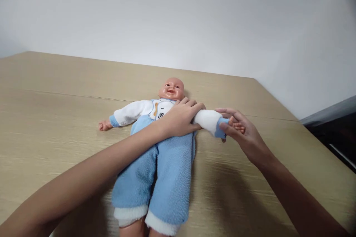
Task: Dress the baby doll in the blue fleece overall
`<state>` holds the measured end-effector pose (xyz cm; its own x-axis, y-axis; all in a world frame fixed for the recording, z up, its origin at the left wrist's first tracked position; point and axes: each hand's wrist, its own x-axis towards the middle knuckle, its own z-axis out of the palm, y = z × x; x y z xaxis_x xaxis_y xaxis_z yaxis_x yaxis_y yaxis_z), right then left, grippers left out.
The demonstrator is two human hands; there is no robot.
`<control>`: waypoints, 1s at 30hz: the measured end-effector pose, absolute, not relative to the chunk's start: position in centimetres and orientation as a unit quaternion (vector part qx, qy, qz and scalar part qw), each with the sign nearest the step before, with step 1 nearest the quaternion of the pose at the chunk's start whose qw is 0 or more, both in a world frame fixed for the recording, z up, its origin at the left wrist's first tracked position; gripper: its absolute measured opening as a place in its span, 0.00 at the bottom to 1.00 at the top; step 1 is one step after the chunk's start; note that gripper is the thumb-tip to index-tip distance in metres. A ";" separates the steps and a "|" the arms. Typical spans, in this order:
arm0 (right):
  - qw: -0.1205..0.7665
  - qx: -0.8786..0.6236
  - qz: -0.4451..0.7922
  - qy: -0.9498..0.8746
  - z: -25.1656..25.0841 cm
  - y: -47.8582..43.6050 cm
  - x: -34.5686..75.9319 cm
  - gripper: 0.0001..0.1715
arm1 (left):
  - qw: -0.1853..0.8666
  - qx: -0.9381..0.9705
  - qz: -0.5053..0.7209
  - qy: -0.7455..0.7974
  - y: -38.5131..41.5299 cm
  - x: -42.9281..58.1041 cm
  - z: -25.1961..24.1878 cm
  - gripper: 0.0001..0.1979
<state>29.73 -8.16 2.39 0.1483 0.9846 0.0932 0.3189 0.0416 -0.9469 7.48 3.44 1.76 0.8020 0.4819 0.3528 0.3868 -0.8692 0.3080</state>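
Note:
A baby doll (pixel 172 163) in a fuzzy blue and white outfit lies on its back on the wooden table, head at the far side. My left hand (pixel 185 117) reaches across its chest, with the fingers wrapped round the doll's upper arm near the shoulder. Farther right, my right hand (pixel 244 129) grips the same arm at the blue cuff (pixel 219 127), thumb on the near side and fingers behind. That white sleeve (pixel 206 119) stretches between my hands, slightly raised. On the left, the doll's other arm (pixel 128 113) rests outstretched on the table.
The wooden table (pixel 55 126) spreads on both sides of the doll, with a seam running across it. Behind it stands a pale wall (pixel 167 18). A dark object (pixel 333 129) sits beyond the table's right edge.

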 end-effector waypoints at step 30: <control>0.492 -0.412 0.592 -0.487 -2.1 -2.1 16.2 0.22 | 0.501 0.506 0.615 0.338 6.7 -0.5 1.8 0.33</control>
